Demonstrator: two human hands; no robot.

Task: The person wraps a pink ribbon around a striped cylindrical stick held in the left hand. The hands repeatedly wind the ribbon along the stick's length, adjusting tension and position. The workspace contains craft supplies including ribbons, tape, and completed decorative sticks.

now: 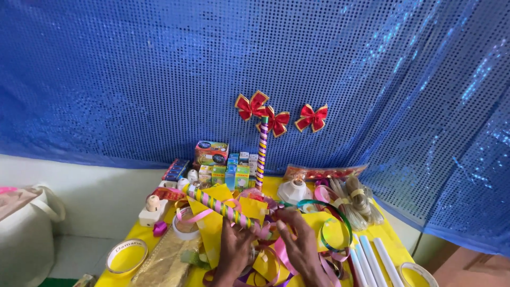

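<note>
My left hand (234,247) grips the near end of a striped stick (220,206) wound in yellow, pink and purple bands, which slants up to the left over yellow paper (212,226). My right hand (299,240) is beside it with fingers pinched on pink ribbon (265,230) at the stick's end. Loose curls of pink, purple and green ribbon (328,250) lie around both hands. A second striped stick (261,154) stands upright at the back of the table.
The yellow table (385,231) carries small boxes (228,172), a white lamp holder (292,191), tape rolls (126,256), white tubes (372,260) and beige ribbon bundles (356,204). Three red bows (276,119) hang on a blue sequin curtain (133,79). A white bag (24,234) sits left.
</note>
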